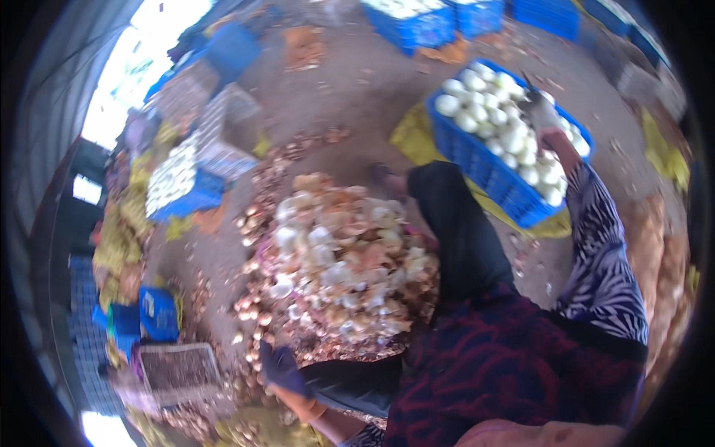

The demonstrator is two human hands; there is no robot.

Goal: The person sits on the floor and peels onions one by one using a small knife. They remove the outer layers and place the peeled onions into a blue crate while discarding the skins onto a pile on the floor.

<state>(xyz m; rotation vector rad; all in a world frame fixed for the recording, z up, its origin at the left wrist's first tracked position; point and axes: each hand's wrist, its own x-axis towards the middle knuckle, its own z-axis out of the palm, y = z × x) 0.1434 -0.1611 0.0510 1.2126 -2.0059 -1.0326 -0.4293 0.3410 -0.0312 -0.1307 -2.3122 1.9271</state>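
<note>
My right hand (542, 113) is at the pale onions (488, 112) in a blue crate (491, 179), upper right; my left hand (287, 370), lower left. Blur hides either's opening or hold. Onions look firm, slippery, best cupped mid-bulb.

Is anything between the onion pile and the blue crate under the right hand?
Yes: the bent right leg stands between the onion pile and the blue crate. Nothing visible separates the right hand from the white onions.

I am facing a grey-brown floor (357, 104). It is carrying a heap of onions (342, 261) directly before me. Loose brown skins (283, 158) are lying scattered beside the heap. Rightward, a yellow sheet (411, 138) is lying beneath a blue crate (482, 170).
</note>
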